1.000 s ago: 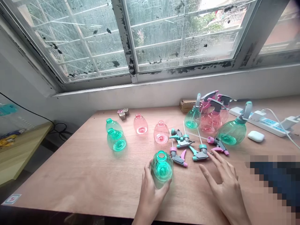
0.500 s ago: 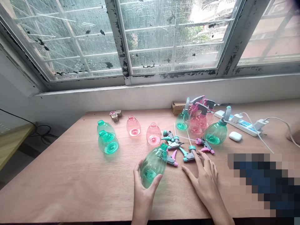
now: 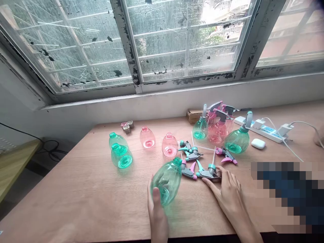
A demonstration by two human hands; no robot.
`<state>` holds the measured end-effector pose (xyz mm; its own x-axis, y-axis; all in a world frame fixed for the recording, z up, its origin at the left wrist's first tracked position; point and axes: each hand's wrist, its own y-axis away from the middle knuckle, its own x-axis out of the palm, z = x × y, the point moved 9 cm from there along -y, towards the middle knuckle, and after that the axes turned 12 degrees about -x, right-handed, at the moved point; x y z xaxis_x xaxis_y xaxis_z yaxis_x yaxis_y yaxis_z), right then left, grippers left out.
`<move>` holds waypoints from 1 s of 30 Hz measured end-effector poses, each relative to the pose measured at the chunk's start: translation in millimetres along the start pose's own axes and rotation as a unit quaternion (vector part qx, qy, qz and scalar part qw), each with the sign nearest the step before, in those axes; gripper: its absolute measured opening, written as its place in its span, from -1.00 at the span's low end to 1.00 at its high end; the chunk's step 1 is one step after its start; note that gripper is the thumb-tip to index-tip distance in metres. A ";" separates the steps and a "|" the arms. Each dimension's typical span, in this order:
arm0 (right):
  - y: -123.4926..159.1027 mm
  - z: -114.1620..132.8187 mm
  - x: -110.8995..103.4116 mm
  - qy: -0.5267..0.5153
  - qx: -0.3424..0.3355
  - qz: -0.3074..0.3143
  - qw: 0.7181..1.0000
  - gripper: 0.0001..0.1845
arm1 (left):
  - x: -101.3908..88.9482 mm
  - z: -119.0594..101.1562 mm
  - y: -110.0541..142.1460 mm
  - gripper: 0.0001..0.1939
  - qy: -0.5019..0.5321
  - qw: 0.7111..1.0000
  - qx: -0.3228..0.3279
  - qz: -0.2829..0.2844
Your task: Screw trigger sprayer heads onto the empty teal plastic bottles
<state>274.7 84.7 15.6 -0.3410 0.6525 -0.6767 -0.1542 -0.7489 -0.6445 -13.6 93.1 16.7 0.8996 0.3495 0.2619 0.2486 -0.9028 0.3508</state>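
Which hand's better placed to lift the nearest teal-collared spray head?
Right, I'd say: the right hand has thumb and fingers on that spray head, while the left hand is occupied, holding the tilted green bottle.

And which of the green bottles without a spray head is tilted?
The green bottle in the left grip: its neck leans to the right. The other two open green bottles stand upright on the table, left of the open pink bottles.

No legible lettering, numbers or signs anywhere (even on the blue-patched power strip [image 3: 269,131]).
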 end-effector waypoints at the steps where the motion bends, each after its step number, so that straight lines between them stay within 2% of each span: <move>1: -0.7 0.7 1.0 -0.006 -0.002 0.014 1.000 -0.05 | -2.1 1.3 -1.1 -0.19 0.027 1.000 -0.007 -0.005; 3: -1.9 5.0 4.9 -0.025 -0.018 0.054 0.998 -0.08 | -4.3 1.7 -1.3 -0.18 0.068 0.998 -0.008 -0.009; 6: -1.8 7.8 3.9 -0.063 -0.015 0.078 0.995 -0.08 | -4.2 0.1 1.2 -0.22 0.055 0.998 0.006 -0.007; 8: 1.4 3.1 -2.0 -0.114 0.027 0.065 0.991 -0.09 | -5.9 1.2 2.2 -0.27 0.031 0.999 0.007 -0.015; 10: 9.1 -5.7 -8.9 -0.203 0.093 0.033 0.974 -0.16 | -8.8 4.7 1.3 -0.28 0.018 1.000 -0.001 -0.024; 12: 20.3 -15.2 -15.4 -0.335 0.167 -0.029 0.927 -0.23 | -10.1 8.1 -0.9 -0.27 0.010 1.000 -0.008 -0.023; 14: 29.0 -18.0 -19.9 -0.481 0.204 -0.098 0.847 -0.21 | -10.6 9.9 -2.9 -0.24 0.004 1.000 -0.004 -0.022; 16: 34.0 -14.0 -16.0 -0.587 0.239 -0.108 0.766 -0.15 | -10.5 11.4 -3.8 -0.22 0.011 1.000 -0.002 -0.020; 18: 36.8 -8.3 -10.7 -0.634 0.287 -0.092 0.712 -0.11 | -9.5 12.7 -3.8 -0.21 0.021 1.000 -0.003 -0.015; 22: 35.7 -6.5 -13.8 -0.641 0.355 -0.126 0.669 -0.06 | -9.7 12.6 -3.8 -0.24 0.002 1.000 -0.002 -0.021; 26: 35.3 -9.8 -15.1 -0.656 0.384 -0.160 0.630 -0.16 | -11.4 11.6 -4.2 -0.24 -0.004 1.000 -0.002 -0.030; 28: 36.0 -11.2 -14.9 -0.654 0.389 -0.159 0.629 -0.15 | -9.6 10.5 -3.0 -0.22 -0.012 1.000 -0.002 -0.027; 30: 36.2 -10.8 -14.1 -0.642 0.388 -0.142 0.645 -0.10 | -6.1 8.5 -0.7 -0.19 -0.016 1.000 -0.002 -0.022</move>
<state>284.0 49.6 -1.9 -0.6080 0.5148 0.6044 -0.6271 -0.7783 0.0321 -16.2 89.4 7.2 0.8990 0.3803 0.2173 0.2866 -0.8859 0.3648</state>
